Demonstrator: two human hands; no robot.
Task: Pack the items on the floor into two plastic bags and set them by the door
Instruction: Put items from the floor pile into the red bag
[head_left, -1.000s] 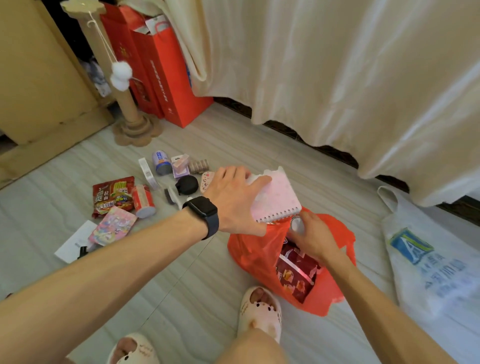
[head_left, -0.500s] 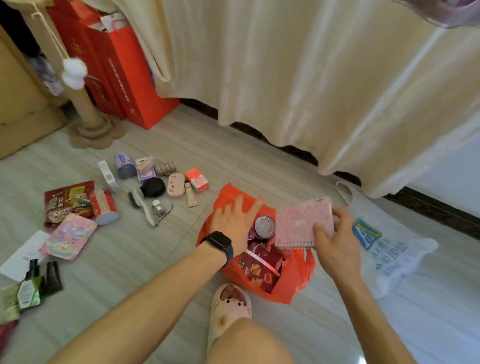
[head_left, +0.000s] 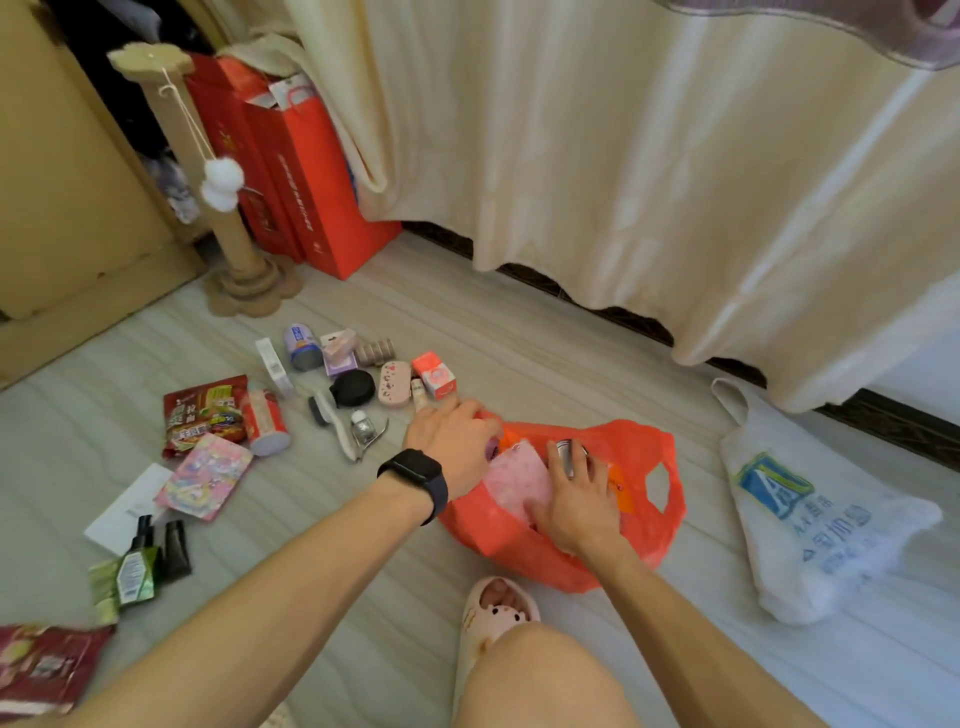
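A red plastic bag (head_left: 639, 499) lies open on the floor in front of my knee. My left hand (head_left: 452, 441), with a black watch on the wrist, grips the bag's left rim. My right hand (head_left: 576, 499) lies flat inside the opening, its thumb pressing on a pink spiral notebook (head_left: 519, 478) and its fingers against a metal can (head_left: 566, 449). A white plastic bag (head_left: 810, 519) lies flat to the right. Loose items sit on the floor to the left: a snack packet (head_left: 205, 410), a blue can (head_left: 301, 345), an orange box (head_left: 435, 374), a green bottle (head_left: 135, 566).
A cat scratching post (head_left: 234, 249) and red paper bags (head_left: 311, 192) stand at the back left, beside a wooden cabinet (head_left: 62, 182). A cream curtain (head_left: 623, 156) hangs across the back. My slippered foot (head_left: 493, 608) is just below the red bag.
My right hand has carried the pink notebook from above the bag down into its opening. My left hand has moved from the bag's mouth to its left rim.
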